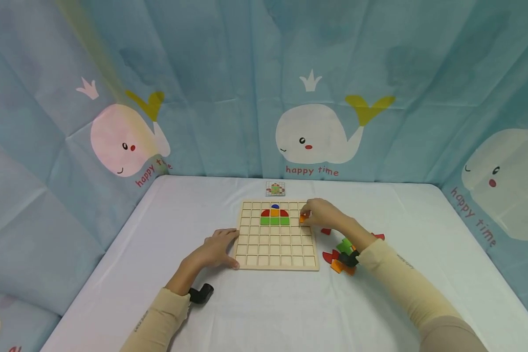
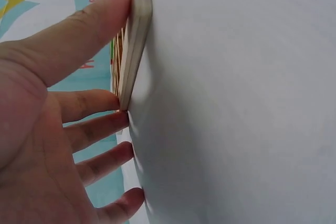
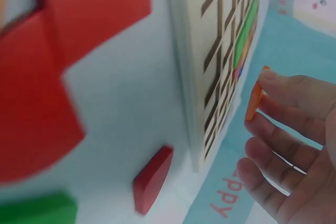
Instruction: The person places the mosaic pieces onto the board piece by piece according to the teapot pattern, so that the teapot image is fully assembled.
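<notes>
Frame centre: right hand [image 1: 324, 214] pinches orange piece [image 3: 254, 99], best lowered flat; left hand [image 1: 218, 248], fingers extended, braces board [image 1: 275, 250].

The grid board [image 1: 275, 250] looked like pale, smooth, matt wood; at its four o'clock, the loose pieces [image 1: 336, 266] had smooth, evenly coloured faces. The tablecloth [image 1: 281, 313] was matt cloth; at twelve o'clock, the backdrop [image 1: 211, 58] was creased, smooth fabric.
</notes>
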A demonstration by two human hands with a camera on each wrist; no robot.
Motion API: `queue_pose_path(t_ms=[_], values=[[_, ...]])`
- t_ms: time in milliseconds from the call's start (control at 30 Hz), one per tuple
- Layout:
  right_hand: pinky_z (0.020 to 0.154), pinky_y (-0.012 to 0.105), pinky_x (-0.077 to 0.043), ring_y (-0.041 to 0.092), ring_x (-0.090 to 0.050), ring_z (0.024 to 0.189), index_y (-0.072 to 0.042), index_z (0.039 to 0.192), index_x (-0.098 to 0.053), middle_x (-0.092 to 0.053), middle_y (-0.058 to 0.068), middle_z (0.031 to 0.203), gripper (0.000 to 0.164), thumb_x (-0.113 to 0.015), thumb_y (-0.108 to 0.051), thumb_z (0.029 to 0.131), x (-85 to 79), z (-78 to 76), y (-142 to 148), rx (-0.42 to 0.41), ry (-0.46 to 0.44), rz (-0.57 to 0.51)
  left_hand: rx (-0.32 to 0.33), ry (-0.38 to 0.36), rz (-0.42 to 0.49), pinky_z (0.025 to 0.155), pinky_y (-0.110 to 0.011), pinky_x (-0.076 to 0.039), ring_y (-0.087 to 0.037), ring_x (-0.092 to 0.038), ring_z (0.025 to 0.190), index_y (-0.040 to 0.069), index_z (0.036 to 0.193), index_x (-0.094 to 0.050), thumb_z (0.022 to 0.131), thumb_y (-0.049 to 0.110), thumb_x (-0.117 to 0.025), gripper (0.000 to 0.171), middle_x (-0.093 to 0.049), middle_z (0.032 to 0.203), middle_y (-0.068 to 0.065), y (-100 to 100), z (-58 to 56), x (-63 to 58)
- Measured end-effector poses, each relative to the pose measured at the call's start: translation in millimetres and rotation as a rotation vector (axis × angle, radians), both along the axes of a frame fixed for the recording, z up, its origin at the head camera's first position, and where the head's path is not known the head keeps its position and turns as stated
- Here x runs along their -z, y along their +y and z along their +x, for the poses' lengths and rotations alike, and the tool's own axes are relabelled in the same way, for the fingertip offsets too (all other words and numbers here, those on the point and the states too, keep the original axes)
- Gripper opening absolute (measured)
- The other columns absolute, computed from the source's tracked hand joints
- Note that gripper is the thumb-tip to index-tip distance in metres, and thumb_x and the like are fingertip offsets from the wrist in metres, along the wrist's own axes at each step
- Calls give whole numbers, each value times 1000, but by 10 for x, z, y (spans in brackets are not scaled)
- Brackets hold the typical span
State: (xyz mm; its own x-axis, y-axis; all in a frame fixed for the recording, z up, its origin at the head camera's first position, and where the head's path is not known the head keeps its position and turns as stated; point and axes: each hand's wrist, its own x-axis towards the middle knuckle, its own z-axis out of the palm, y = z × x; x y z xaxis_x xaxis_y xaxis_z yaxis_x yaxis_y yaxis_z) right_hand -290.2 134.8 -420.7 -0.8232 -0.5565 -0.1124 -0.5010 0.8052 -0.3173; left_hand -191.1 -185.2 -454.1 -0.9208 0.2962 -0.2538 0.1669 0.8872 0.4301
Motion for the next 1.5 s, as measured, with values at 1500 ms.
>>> queue_pose_path(t_ms=[1500], values=[[74, 27, -52, 12, -62, 80, -11, 92, -77, -72, -1, 93, 12, -76, -20, 84, 163, 75, -1036, -262, 71, 12, -25, -22, 45, 110, -69, -23, -41, -26, 144, 3, 149, -37, 70, 29, -86, 97, -34, 156, -17, 3, 9, -27]])
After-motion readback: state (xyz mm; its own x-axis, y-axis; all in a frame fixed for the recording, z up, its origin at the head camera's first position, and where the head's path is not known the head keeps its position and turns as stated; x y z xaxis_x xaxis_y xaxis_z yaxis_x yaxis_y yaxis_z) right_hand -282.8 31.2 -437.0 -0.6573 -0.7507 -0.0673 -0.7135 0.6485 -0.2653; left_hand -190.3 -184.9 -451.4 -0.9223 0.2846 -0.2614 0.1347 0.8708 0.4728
